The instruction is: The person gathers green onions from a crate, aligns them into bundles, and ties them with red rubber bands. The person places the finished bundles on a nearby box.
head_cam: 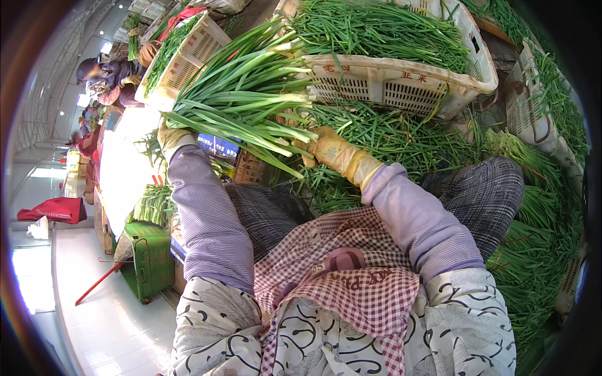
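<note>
A large bunch of garlic chives (249, 98) stretches between my gloved hands, leaf tips to the left and pale cut bases to the right. My left hand (173, 137) holds it from below at the leafy end; leaves cover part of the fingers. At the lowest stalk bases is my right hand (329, 149), in a stained yellow glove. Its fingertips meet the stalk ends, but the leaves partly hide whether they grip. Beneath and beyond the right hand lies a heap of loose chives (390, 141). My checked apron (348, 277) covers my lap.
A white plastic crate (400, 89) full of chives stands ahead, another crate (193, 56) to its left. Tied bundles (531, 263) are piled at right. On the left are a green plastic stool-like box (148, 261), a red-handled tool (99, 284) and other people (110, 77).
</note>
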`<state>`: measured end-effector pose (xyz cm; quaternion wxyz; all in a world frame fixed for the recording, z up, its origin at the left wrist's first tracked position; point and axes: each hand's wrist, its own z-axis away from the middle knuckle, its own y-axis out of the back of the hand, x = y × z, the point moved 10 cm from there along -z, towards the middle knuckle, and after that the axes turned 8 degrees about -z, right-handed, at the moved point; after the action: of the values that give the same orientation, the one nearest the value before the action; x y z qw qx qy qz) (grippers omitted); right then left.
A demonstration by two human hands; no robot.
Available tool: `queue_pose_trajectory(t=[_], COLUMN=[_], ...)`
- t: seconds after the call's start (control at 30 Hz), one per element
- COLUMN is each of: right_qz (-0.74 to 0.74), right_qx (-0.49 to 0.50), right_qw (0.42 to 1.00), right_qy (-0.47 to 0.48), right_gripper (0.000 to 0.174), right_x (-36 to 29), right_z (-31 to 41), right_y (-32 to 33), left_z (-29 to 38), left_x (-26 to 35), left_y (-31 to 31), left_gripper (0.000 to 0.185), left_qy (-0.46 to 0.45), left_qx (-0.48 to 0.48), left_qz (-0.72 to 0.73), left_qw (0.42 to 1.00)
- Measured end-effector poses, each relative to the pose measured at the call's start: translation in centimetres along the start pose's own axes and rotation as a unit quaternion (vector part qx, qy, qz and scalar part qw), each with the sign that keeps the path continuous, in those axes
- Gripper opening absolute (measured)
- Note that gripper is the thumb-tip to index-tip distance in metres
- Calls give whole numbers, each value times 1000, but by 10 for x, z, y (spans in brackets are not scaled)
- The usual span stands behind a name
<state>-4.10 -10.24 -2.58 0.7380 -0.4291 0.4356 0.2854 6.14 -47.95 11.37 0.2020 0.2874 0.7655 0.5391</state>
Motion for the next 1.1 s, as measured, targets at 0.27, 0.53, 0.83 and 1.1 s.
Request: queue_pose_trajectory(t=[0.27,0.53,0.83,1.1], right_qz=[360,254,-156,-112], right_qx=[39,40,105,73], right_qw=[929,966,978,990], right_qy=[-82,-30,94,-36], right_gripper=[22,40,23,21], right_x=[28,10,-24,-2], right_z=[53,58,53,92], right_y=[83,65,24,19], left_z=[5,30,43,41], left_x=[-23,-34,-6,-23], left_y=[-32,-19,20,-13], left_gripper=[42,45,31,34], left_qy=[-79,272,220,244], left_qx=[-117,22,56,41], left_qz=[-337,715,622,789], left_qw=[931,644,749,562])
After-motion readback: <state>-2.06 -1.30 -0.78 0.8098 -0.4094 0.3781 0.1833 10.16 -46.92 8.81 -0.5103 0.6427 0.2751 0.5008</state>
